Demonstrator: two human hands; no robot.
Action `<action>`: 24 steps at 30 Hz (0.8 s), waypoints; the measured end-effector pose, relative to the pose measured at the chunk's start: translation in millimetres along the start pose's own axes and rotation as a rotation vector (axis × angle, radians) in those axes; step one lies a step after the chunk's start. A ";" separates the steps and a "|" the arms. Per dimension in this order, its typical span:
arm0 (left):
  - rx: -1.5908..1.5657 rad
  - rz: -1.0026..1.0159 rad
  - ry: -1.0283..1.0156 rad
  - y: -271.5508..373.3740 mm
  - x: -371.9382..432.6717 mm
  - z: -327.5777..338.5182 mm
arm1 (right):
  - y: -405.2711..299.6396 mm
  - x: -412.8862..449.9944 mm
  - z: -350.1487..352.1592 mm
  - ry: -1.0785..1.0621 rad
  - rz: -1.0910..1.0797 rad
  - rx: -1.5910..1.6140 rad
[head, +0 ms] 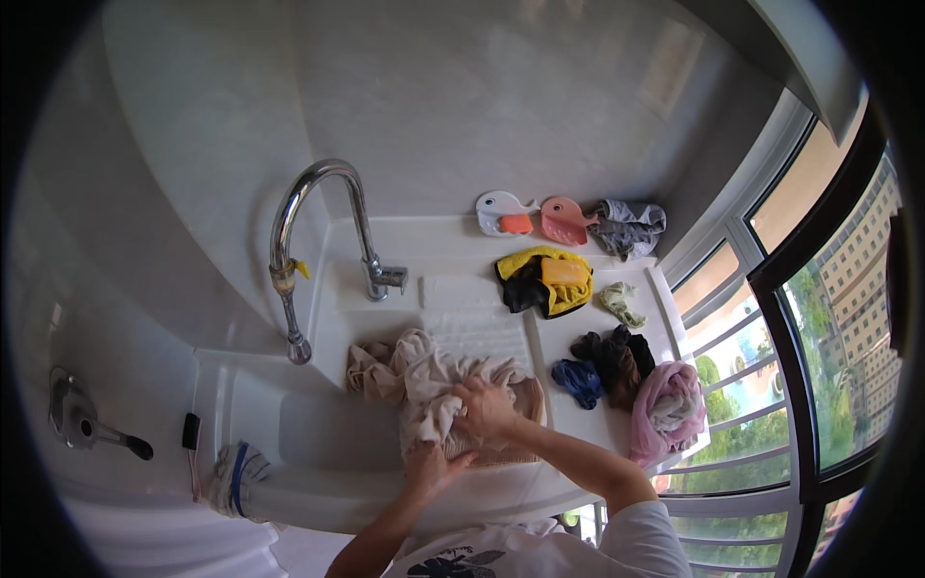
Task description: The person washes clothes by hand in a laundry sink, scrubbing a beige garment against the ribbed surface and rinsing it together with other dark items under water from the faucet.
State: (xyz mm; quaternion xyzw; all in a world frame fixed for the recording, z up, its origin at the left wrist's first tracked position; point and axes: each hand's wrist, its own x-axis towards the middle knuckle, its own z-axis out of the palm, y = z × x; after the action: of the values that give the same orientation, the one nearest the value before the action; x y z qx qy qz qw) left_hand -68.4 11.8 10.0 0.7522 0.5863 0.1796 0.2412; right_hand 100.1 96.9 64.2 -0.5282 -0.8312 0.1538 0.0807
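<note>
A wet beige garment lies bunched over the ribbed washboard part of a white laundry sink. Its ribbed lower edge spreads towards the front rim. My right hand grips a fold in the middle of the cloth with bent fingers. Closer to the front rim, my left hand holds the near edge of the same garment, its thumb stretched out to the right. Folds hide some of the left fingertips.
A chrome faucet arches over the sink's left side. On the right ledge are a yellow-black cloth with a soap bar, dark socks and a pink bundle. Whale-shaped soap dishes stand behind. A brush and striped cloth are left.
</note>
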 end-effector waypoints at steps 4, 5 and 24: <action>-0.027 -0.120 -0.031 -5.1 -0.2 12.3 | 73.9 61.4 -13.9 0.436 0.347 0.004; -0.025 -0.116 -0.034 -5.8 -0.6 13.7 | 78.2 66.1 -12.9 0.438 0.352 0.004; -0.043 -0.148 0.033 -2.3 -2.5 9.0 | 99.2 74.2 -22.5 0.401 0.339 -0.116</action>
State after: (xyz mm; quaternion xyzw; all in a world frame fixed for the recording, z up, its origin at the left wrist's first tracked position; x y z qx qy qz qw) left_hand -65.8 8.4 1.4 0.6985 0.6401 0.1862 0.2602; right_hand 159.6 206.9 49.4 -0.6835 -0.7057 0.0096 0.1864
